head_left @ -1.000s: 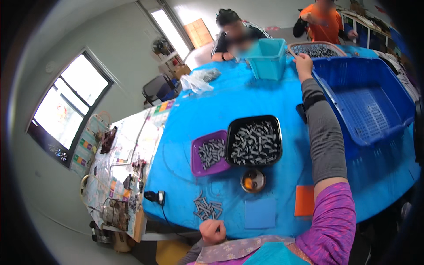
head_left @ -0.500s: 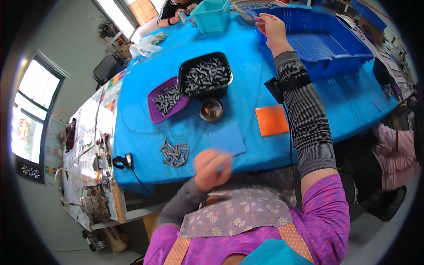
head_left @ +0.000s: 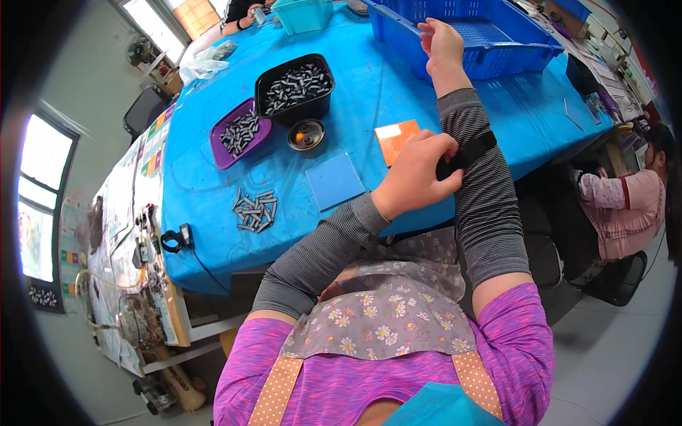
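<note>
While left hand grips (seemingly) black band.

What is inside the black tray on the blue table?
The black tray is filled with many small grey and white pieces, heaped together. They cover its bottom, so the floor of the tray and anything under the heap cannot be seen.

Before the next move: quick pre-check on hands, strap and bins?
1. Left hand on the black strap of the right forearm: ok, fingers touch it.
2. Right hand at the blue basket rim: ok.
3. Strap fastened: cannot tell.
4. Black tray and purple tray upright, holding small parts: ok.
5. Loose parts pile clear of the table edge: ok.
6. Both hands free of parts: cannot tell.
</note>
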`<state>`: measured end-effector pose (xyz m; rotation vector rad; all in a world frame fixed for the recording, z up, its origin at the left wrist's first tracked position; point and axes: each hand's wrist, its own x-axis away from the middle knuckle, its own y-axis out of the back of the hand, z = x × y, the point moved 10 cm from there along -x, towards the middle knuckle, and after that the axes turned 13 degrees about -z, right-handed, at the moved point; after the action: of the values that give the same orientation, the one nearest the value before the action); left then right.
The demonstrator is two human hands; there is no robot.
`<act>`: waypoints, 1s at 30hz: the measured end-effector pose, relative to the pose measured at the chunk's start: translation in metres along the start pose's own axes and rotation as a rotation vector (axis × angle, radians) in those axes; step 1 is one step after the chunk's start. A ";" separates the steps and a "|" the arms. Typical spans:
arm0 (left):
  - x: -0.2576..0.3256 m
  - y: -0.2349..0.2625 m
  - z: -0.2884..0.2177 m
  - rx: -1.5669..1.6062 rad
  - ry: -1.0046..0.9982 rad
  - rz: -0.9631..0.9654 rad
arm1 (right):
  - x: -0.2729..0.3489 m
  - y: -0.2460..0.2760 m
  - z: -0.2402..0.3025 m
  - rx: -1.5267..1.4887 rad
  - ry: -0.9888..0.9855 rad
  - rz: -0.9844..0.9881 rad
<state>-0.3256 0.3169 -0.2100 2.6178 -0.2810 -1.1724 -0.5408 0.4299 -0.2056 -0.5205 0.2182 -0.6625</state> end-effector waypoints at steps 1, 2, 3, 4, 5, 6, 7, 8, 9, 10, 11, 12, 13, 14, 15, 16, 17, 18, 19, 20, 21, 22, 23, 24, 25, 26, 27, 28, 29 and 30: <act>-0.001 0.002 -0.006 -0.013 -0.018 -0.014 | 0.000 0.005 0.006 0.089 0.117 -0.034; 0.000 0.001 -0.007 -0.016 -0.018 -0.010 | 0.001 0.008 0.001 0.085 0.115 -0.037; 0.001 0.002 0.003 -0.046 0.046 0.023 | 0.016 -0.002 0.020 0.309 0.417 -0.009; 0.004 0.001 0.012 -0.075 0.110 0.056 | 0.036 -0.017 0.036 0.533 0.720 0.018; 0.006 0.001 0.016 -0.080 0.110 0.060 | 0.049 -0.018 0.036 0.626 0.807 0.024; 0.009 -0.001 0.022 -0.038 0.156 0.086 | 0.051 -0.014 0.036 0.622 0.807 0.019; 0.011 -0.004 0.026 0.004 0.202 0.112 | 0.057 -0.017 0.036 0.699 0.862 0.061; 0.013 -0.004 0.027 0.004 0.200 0.116 | 0.061 -0.020 0.034 0.778 0.917 0.104; 0.015 -0.009 0.025 0.113 0.276 0.149 | 0.058 -0.016 0.032 0.782 0.918 0.096; 0.018 -0.014 0.023 0.222 0.352 0.182 | 0.065 -0.017 0.035 0.833 1.067 0.091; 0.015 -0.017 0.018 0.228 0.351 0.188 | 0.073 -0.018 0.035 0.884 1.217 0.087; 0.011 -0.019 0.018 0.337 0.439 0.170 | 0.075 -0.015 0.031 0.889 1.219 0.089; 0.008 -0.024 0.019 0.446 0.527 0.151 | 0.084 -0.021 0.023 0.992 1.315 0.134; 0.003 -0.029 0.017 0.452 0.527 0.150 | 0.093 -0.026 0.013 1.094 1.409 0.180; -0.001 -0.033 0.019 0.521 0.575 0.114 | 0.107 -0.031 0.002 1.185 1.520 0.204; -0.005 -0.035 0.023 0.589 0.622 0.078 | 0.115 -0.029 -0.003 1.187 1.520 0.210; -0.009 -0.036 0.037 0.441 0.669 0.082 | 0.133 -0.033 -0.016 1.196 1.630 0.336; -0.011 -0.040 0.042 0.442 0.675 0.078 | 0.152 -0.034 -0.031 1.197 1.735 0.467; -0.016 -0.048 0.040 0.371 0.585 0.085 | 0.157 -0.027 -0.047 1.244 1.745 0.547; -0.019 -0.057 0.038 0.300 0.496 0.092 | 0.156 -0.020 -0.054 1.255 1.741 0.545; -0.023 -0.056 0.023 0.204 0.344 0.079 | 0.164 -0.017 -0.062 1.238 1.761 0.643; -0.021 -0.060 0.014 0.156 0.278 0.108 | 0.170 -0.014 -0.069 1.219 1.777 0.740; -0.018 -0.057 0.004 0.012 0.159 0.123 | 0.163 -0.011 -0.063 1.162 1.742 0.715; -0.015 -0.051 -0.003 -0.136 0.043 0.130 | 0.161 -0.015 -0.058 1.157 1.738 0.721; -0.011 -0.046 -0.001 -0.134 0.042 0.132 | 0.127 -0.013 -0.036 1.135 1.478 0.506; -0.012 -0.016 -0.006 -0.114 -0.050 -0.117 | 0.094 -0.002 -0.019 1.093 1.215 0.300; -0.007 0.011 -0.013 -0.088 -0.149 -0.366 | 0.063 0.015 -0.003 0.902 0.955 0.179; 0.005 0.004 -0.004 -0.076 -0.157 -0.359 | 0.029 0.039 0.005 0.709 0.696 0.058; 0.029 0.003 0.043 0.198 0.224 -0.438 | 0.004 0.051 0.004 0.462 0.477 0.032; 0.061 -0.009 0.082 0.471 0.612 -0.507 | -0.014 0.060 -0.003 0.218 0.254 0.012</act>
<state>-0.3469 0.2957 -0.3080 3.4294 0.2816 -0.3683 -0.5208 0.4772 -0.2391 -0.2250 0.3828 -0.7303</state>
